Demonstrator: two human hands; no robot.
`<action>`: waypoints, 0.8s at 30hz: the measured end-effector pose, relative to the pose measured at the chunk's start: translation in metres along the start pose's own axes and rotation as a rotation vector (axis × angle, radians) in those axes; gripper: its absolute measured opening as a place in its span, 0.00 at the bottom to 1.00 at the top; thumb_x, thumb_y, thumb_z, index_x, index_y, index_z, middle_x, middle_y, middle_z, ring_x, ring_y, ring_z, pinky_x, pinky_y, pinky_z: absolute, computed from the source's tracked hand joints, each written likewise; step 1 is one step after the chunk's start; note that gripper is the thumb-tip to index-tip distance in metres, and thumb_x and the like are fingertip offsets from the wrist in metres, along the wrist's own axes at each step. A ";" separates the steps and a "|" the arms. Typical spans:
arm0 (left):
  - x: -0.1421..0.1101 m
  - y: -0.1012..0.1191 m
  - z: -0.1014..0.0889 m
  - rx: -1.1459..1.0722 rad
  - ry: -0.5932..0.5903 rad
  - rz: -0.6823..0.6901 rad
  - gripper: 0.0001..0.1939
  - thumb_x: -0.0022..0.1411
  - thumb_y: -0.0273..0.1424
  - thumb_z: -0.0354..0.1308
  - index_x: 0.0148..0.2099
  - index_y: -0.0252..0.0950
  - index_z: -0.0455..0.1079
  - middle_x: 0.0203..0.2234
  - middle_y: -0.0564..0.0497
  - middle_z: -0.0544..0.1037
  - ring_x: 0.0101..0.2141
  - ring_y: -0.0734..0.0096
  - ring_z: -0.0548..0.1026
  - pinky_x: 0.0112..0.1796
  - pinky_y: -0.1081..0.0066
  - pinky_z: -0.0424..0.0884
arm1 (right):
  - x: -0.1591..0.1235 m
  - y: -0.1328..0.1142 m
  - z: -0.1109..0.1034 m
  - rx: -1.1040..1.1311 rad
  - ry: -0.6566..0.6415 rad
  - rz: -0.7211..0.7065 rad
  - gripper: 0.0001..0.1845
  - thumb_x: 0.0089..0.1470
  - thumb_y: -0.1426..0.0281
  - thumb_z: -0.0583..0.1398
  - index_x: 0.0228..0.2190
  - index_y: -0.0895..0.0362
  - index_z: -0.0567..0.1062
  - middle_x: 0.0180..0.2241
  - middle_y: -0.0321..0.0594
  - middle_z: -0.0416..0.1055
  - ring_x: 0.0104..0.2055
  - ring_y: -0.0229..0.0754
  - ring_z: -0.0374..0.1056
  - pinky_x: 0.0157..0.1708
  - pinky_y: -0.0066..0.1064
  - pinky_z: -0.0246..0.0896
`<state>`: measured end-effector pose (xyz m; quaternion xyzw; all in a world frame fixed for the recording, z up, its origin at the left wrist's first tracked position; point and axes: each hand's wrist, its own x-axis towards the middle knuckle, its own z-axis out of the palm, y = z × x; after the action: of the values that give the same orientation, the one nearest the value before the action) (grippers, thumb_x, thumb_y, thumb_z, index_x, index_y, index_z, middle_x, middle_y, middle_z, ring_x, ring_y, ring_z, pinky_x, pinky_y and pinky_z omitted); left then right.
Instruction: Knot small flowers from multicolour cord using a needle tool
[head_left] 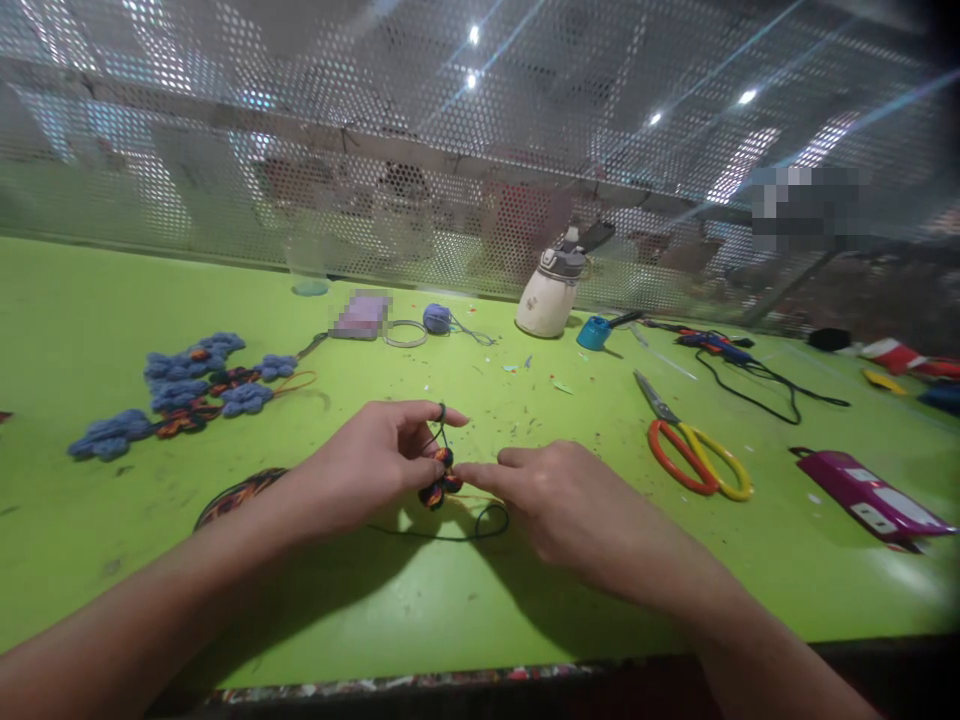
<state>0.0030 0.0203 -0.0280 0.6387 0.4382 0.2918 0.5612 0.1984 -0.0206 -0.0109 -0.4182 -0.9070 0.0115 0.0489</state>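
Head view: two bare hands meet over a small dark multicoloured knotted-cord flower (432, 494) above a bright green worktop (300, 600).

The left hand (367, 465) reaches in from the lower left, forearm slanting up, its fingers curled nearly closed; thumb pinches the flower's upper part while a dark green cord loops round the raised index finger. The right hand (577, 500) comes from the lower right, palm down, index finger extended left to touch the flower's right side, the other fingers folded under; whether they grip anything cannot be told. Dark cord trails in a loop below both hands. Red-and-yellow-handled scissors (694, 455) lie beyond the right hand, blue knotted yarn flowers (180, 385) beyond the left forearm.
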 end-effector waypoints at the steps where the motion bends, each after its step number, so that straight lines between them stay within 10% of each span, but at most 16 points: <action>1: 0.000 -0.001 0.000 0.002 0.001 0.005 0.23 0.48 0.31 0.60 0.48 0.31 0.68 0.21 0.56 0.69 0.24 0.69 0.69 0.30 0.65 0.69 | 0.000 0.000 0.000 -0.013 -0.001 -0.002 0.28 0.47 0.83 0.56 0.48 0.48 0.72 0.24 0.35 0.72 0.21 0.36 0.60 0.22 0.31 0.38; 11: 0.004 -0.012 0.005 0.137 0.039 0.080 0.21 0.52 0.28 0.57 0.50 0.32 0.69 0.19 0.57 0.69 0.22 0.70 0.70 0.27 0.70 0.67 | 0.001 -0.010 0.009 -0.117 0.009 0.044 0.20 0.51 0.79 0.55 0.44 0.50 0.74 0.24 0.37 0.72 0.19 0.38 0.59 0.21 0.33 0.34; 16: 0.000 -0.009 0.014 0.402 0.236 0.176 0.21 0.54 0.26 0.54 0.52 0.32 0.70 0.22 0.53 0.72 0.24 0.67 0.71 0.29 0.69 0.67 | 0.009 -0.013 0.016 -0.030 0.086 0.153 0.20 0.52 0.80 0.53 0.44 0.54 0.75 0.25 0.42 0.72 0.21 0.41 0.63 0.21 0.31 0.43; 24: -0.011 -0.005 0.018 0.323 0.518 0.516 0.19 0.57 0.27 0.57 0.52 0.42 0.71 0.31 0.51 0.75 0.35 0.64 0.73 0.41 0.65 0.67 | 0.034 -0.007 0.032 1.470 0.330 0.481 0.15 0.52 0.67 0.61 0.40 0.61 0.79 0.17 0.31 0.65 0.13 0.28 0.53 0.13 0.23 0.47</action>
<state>0.0128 0.0020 -0.0348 0.7132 0.4305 0.5019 0.2326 0.1684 0.0014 -0.0396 -0.4596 -0.5326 0.5560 0.4427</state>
